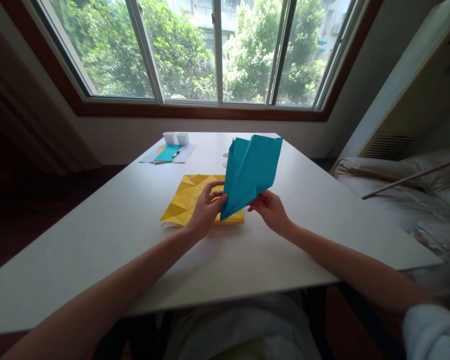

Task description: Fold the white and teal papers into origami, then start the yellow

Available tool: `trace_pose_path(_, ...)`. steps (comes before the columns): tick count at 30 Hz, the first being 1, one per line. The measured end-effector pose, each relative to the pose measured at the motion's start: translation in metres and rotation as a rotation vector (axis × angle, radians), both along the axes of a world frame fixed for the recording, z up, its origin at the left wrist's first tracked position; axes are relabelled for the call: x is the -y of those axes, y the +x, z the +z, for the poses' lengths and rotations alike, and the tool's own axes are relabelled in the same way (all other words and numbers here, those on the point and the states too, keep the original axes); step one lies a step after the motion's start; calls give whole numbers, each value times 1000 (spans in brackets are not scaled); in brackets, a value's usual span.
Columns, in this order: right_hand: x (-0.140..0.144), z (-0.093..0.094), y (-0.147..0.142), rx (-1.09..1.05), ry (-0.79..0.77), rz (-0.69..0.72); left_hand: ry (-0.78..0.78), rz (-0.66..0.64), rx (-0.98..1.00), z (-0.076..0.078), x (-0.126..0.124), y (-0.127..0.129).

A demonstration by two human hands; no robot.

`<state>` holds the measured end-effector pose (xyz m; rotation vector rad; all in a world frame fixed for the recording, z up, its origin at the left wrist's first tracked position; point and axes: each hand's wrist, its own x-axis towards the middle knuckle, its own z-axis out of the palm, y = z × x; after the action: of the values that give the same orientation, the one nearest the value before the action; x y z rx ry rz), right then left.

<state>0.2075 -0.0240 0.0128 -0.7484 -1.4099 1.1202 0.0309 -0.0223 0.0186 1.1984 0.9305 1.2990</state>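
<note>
A folded sheet of blue paper is held up in the air between my two hands, tilted, with a pointed corner at its lower left. My left hand pinches it near that lower corner, thumb in front. At the lower right edge, my right hand grips the same paper, with its fingertips partly behind it. Under and behind my left hand lies a creased sheet of yellow paper, spread on the table and partly covered by the blue paper.
The white table runs away toward the window. At its far left are two small white boxes, a flat blue sheet and a pen. Something small, perhaps glasses, sits behind the blue paper. Bedding is at right.
</note>
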Motion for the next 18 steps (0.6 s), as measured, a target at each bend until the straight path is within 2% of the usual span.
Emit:
trace_pose_path(3,0,-1,0,-51,-2,46,-8,-78,-27,1,1,2)
trace_pose_path(7,0,-3,-1,-136,-61,116,88,-191,-117,4,6,4)
trace_pose_path(13,8,4,-3,-143,-173,159,253,-55,-278,5,13,4)
trace_pose_path(18,10,4,-4,-145,-222,193,193,-94,-310,4,11,4)
